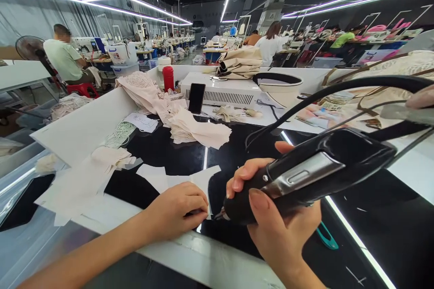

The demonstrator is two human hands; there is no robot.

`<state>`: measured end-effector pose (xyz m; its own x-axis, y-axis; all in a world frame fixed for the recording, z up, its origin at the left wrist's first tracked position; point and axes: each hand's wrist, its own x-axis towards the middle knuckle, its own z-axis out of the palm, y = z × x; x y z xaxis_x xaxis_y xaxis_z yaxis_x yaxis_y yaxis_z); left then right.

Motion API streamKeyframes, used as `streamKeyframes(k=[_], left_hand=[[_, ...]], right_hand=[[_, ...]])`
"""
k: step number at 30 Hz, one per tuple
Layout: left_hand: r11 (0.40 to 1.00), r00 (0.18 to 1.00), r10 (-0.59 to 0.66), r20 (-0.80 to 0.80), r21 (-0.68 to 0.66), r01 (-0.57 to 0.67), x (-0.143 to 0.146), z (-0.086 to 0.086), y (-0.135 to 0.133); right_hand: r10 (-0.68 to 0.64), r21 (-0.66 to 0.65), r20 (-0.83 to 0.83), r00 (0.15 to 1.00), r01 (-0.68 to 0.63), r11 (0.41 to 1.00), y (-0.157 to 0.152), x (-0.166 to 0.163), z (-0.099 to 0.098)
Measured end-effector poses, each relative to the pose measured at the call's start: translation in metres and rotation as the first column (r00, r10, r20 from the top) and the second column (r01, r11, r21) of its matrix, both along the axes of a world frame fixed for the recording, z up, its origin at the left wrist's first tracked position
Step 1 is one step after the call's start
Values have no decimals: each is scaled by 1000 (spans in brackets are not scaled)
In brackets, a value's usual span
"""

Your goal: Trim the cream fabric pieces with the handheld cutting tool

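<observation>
My right hand (271,216) is wrapped round a black hand-held tool (315,171) with a silver trigger plate and a thick black cable (339,88) curving off to the right. Its metal tip (219,213) points left at a small piece under my left hand. My left hand (176,210) is curled, fingers pressed down on a thin white fabric piece (200,180) lying on the glossy black worktop (373,216) near the front edge. What lies between the fingertips is hidden.
Cream fabric pieces (190,128) are piled at the middle back, next to a black phone (196,98), a red bottle (168,78) and a white box unit (224,92). Teal snips (327,238) lie by my right wrist. Other people sit at benches behind.
</observation>
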<state>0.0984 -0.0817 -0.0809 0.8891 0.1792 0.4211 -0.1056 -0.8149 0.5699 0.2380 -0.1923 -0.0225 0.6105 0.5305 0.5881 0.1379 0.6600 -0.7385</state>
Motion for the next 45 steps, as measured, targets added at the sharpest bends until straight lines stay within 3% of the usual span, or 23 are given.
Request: streamKeyframes(k=[10,19,31,37,45], left_hand=[[999,1000,-11,17,-40,12,1,-2,0],[1000,997,-22,-67,-19,21,1,2,1],[991,997,72,-26,119,-69,8,-4,-1],[968,998,32,-61,249,-16,10,-5,0],[966,996,-38,-84,252,58,-1,0,5]], right_hand=[[3,-39,21,1000,-3,999,4,-1,-6],[9,11,19,1000,-9,1000,4,-4,-5],[41,44,-12,999,-40,998,6,-6,-5],[45,59,-10,999,-45,997,6,-6,-4],[34,50,-13,999,-34,998,5,-6,-4]])
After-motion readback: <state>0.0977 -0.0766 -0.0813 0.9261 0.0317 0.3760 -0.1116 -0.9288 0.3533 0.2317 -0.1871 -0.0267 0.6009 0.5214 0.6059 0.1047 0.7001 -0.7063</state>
